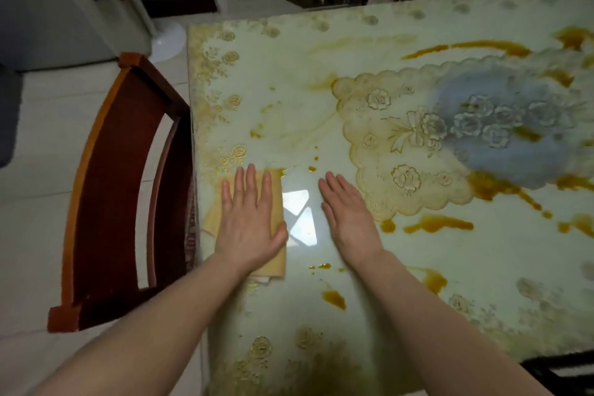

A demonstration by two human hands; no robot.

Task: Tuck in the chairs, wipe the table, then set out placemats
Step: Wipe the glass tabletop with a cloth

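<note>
A: Left hand (249,219) flat, fingers spread, pressing the cloth (276,254) at the table's (289,74) left edge, beside the tucked chair (106,190).

B: Right hand (348,217)?

A: Open, empty, flat on the table. Spills (438,223) lie rightward, probably the next sweep.

White fan base (167,42) on floor

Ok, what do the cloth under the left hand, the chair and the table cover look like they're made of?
Yellow cloth: soft woven fabric, folded in layers, probably. Chair: reddish-brown lacquered wood, glossy edges. Table cover: likely clear plastic over lace-patterned sheet; it mirrors window light.
</note>
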